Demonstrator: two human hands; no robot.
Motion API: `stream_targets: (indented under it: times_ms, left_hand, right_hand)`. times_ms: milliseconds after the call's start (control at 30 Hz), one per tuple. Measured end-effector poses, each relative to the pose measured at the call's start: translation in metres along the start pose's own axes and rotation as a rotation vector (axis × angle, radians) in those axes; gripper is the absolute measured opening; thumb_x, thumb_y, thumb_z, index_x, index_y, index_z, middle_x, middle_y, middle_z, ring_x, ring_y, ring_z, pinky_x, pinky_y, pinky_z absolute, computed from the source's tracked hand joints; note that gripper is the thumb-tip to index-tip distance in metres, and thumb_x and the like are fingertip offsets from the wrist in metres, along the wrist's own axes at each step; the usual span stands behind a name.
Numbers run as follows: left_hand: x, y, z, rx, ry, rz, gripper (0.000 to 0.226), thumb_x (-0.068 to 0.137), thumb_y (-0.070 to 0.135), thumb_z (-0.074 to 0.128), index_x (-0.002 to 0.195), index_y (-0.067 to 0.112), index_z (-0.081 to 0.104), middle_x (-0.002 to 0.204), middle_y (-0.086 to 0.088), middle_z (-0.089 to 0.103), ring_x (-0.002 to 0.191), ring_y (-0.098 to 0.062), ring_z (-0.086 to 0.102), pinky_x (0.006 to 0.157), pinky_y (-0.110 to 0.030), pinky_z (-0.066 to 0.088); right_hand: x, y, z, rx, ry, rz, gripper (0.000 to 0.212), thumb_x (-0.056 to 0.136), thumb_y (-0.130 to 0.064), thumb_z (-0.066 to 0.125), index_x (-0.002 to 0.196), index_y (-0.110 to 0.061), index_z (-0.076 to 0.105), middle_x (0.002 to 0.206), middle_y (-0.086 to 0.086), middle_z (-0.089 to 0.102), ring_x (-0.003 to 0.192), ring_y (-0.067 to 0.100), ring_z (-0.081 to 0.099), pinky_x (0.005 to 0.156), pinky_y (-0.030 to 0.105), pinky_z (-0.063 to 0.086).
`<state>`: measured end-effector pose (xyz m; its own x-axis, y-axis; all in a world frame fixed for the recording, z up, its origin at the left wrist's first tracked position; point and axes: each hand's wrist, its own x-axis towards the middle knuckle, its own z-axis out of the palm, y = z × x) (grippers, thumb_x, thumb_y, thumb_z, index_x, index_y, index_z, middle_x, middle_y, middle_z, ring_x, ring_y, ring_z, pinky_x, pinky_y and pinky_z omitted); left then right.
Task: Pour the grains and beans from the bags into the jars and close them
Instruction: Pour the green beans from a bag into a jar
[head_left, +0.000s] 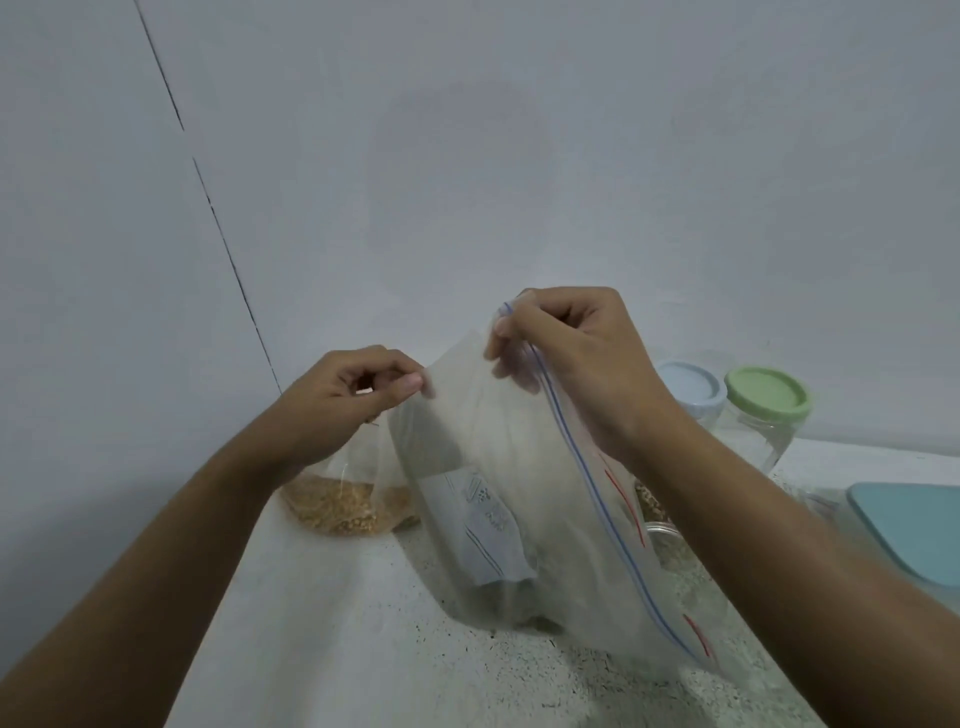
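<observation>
Here, both hands (332, 400) pinching zip bag (519, 493)

The speckled desk (363, 649) carried a bag of tan grains (337, 506) at far left, a blue-lidded jar (688, 389) and a green-lidded jar (766, 410) at far right, a teal-topped box (909, 530) nearer.

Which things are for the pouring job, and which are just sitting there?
For the job: zip bag pinched by left hand and right hand, grain bag, blue-lidded jar, green-lidded jar.
Lying about: flat teal thing.
</observation>
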<state>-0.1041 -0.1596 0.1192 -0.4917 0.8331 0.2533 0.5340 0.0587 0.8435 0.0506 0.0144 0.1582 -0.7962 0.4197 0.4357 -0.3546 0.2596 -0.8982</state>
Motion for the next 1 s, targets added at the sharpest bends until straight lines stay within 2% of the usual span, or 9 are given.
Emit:
stream_targets:
  times_ms: [67, 133, 233, 367, 400, 467, 567, 633, 1000]
  left_hand:
    - [-0.002, -0.005, -0.005, 0.044, 0.036, -0.013, 0.021, 0.097, 0.040, 0.061, 0.097, 0.027, 0.077, 0.102, -0.010, 0.061, 0.098, -0.027, 0.059, 0.090, -0.046, 0.048]
    - [-0.005, -0.007, -0.007, 0.065, 0.047, -0.022, 0.022, 0.098, 0.045, 0.060, 0.093, 0.030, 0.075, 0.106, 0.002, 0.065, 0.104, -0.019, 0.059, 0.093, -0.048, 0.045]
    - [-0.010, -0.011, -0.004, 0.056, 0.030, -0.008, 0.023, 0.102, 0.035, 0.058, 0.092, 0.020, 0.072, 0.100, 0.006, 0.070, 0.098, -0.008, 0.063, 0.089, -0.034, 0.044]
    - [-0.012, -0.009, -0.006, -0.062, 0.044, 0.030, 0.018, 0.099, 0.018, 0.057, 0.092, 0.007, 0.069, 0.090, -0.008, 0.071, 0.093, -0.020, 0.069, 0.089, -0.021, 0.051]
    - [-0.011, -0.009, -0.007, -0.083, 0.061, 0.040, 0.017, 0.099, 0.016, 0.058, 0.092, 0.005, 0.069, 0.088, -0.009, 0.071, 0.090, -0.022, 0.070, 0.087, -0.021, 0.053]
    - [-0.008, -0.007, -0.007, -0.107, 0.086, 0.042, 0.015, 0.098, 0.016, 0.059, 0.092, 0.006, 0.068, 0.084, -0.009, 0.070, 0.084, -0.022, 0.070, 0.081, -0.023, 0.055]
    - [-0.006, -0.005, -0.010, -0.075, 0.088, 0.045, 0.017, 0.095, 0.024, 0.060, 0.093, 0.011, 0.070, 0.082, -0.005, 0.070, 0.080, -0.022, 0.070, 0.072, -0.029, 0.052]
    - [-0.005, -0.004, -0.012, -0.092, 0.111, 0.055, 0.016, 0.093, 0.028, 0.061, 0.090, 0.016, 0.071, 0.082, -0.005, 0.071, 0.079, -0.023, 0.071, 0.070, -0.034, 0.049]
    - [-0.010, -0.015, -0.011, -0.050, 0.022, 0.021, 0.014, 0.087, 0.031, 0.066, 0.090, 0.020, 0.074, 0.082, -0.006, 0.074, 0.078, -0.019, 0.072, 0.066, -0.019, 0.050]
  right_hand:
    - [0.003, -0.002, 0.001, -0.009, -0.006, 0.005, 0.022, 0.085, 0.000, 0.058, 0.065, 0.004, 0.068, 0.071, 0.017, 0.067, 0.058, 0.022, 0.057, 0.056, 0.035, 0.039]
    - [0.006, -0.002, 0.001, -0.024, -0.020, 0.011, 0.025, 0.083, -0.001, 0.059, 0.061, -0.003, 0.069, 0.070, 0.016, 0.067, 0.060, 0.021, 0.059, 0.061, 0.039, 0.038]
    - [0.009, 0.002, 0.004, -0.059, -0.050, 0.029, 0.040, 0.083, -0.003, 0.060, 0.048, -0.023, 0.066, 0.066, 0.013, 0.066, 0.066, 0.025, 0.061, 0.067, 0.043, 0.036]
    - [0.015, 0.001, 0.003, -0.046, -0.062, 0.033, 0.048, 0.092, -0.010, 0.070, 0.048, -0.025, 0.063, 0.060, 0.001, 0.065, 0.067, 0.024, 0.061, 0.069, 0.037, 0.040]
    - [0.016, -0.002, 0.004, -0.049, -0.063, 0.019, 0.045, 0.093, -0.014, 0.071, 0.050, -0.024, 0.065, 0.060, 0.001, 0.065, 0.066, 0.023, 0.062, 0.069, 0.036, 0.040]
    - [0.019, -0.005, 0.005, -0.059, -0.058, -0.003, 0.032, 0.094, -0.017, 0.072, 0.062, -0.009, 0.070, 0.064, 0.003, 0.067, 0.062, 0.018, 0.061, 0.067, 0.034, 0.041]
    - [0.021, -0.006, 0.003, -0.082, -0.056, -0.023, 0.031, 0.094, -0.018, 0.072, 0.072, 0.004, 0.069, 0.070, 0.008, 0.071, 0.060, 0.015, 0.063, 0.066, 0.033, 0.042]
    - [0.021, -0.007, 0.000, -0.089, -0.053, -0.042, 0.032, 0.094, -0.019, 0.072, 0.074, 0.006, 0.070, 0.074, 0.012, 0.073, 0.062, 0.017, 0.064, 0.065, 0.035, 0.041]
    - [0.016, 0.015, -0.005, -0.109, -0.042, 0.005, 0.029, 0.093, -0.017, 0.073, 0.073, 0.004, 0.072, 0.075, 0.013, 0.074, 0.064, 0.020, 0.069, 0.064, 0.035, 0.040]
